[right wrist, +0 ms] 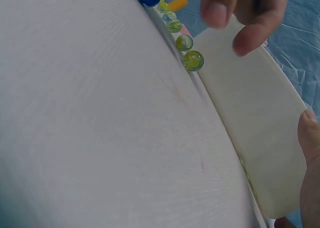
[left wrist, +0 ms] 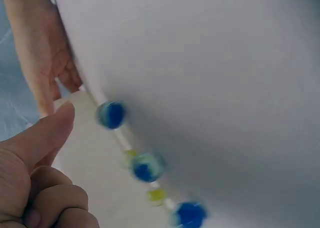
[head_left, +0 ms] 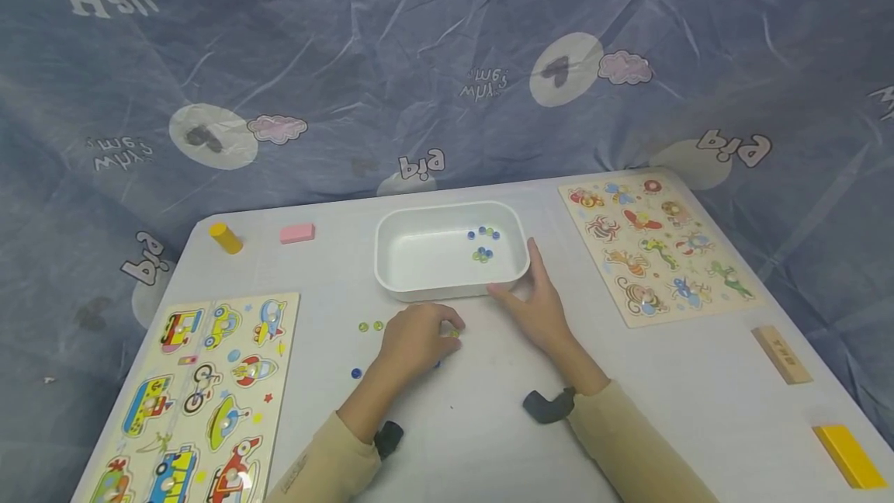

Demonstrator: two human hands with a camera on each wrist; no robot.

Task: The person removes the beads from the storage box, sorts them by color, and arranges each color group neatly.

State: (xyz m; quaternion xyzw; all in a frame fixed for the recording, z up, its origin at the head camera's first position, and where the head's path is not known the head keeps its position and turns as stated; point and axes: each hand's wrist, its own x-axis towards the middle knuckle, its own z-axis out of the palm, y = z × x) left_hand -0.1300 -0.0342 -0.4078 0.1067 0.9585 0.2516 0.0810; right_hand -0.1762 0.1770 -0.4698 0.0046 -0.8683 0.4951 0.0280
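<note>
My left hand (head_left: 417, 341) is low over the table in front of a white plastic tray (head_left: 447, 293), thumb and index finger apart around a yellow-green marble (head_left: 455, 334). In the right wrist view nothing shows between those fingertips (right wrist: 216, 15). A blue marble (head_left: 437, 364) peeks out beside the hand. My right hand (head_left: 543, 309) holds the tray's near right corner, its thumb at the front rim and its fingers along the right side. Several blue and yellow-green marbles (head_left: 482, 251) lie inside the tray, toward its right end.
Yellow-green marbles (head_left: 363, 327) and a blue marble (head_left: 356, 372) lie left of my left hand. A vehicle puzzle board (head_left: 289, 348) is at left, an insect puzzle board (head_left: 632, 320) at right. A yellow cylinder (head_left: 226, 238), pink block (head_left: 297, 234), wooden block (head_left: 781, 355) and yellow block (head_left: 848, 456) sit near the edges.
</note>
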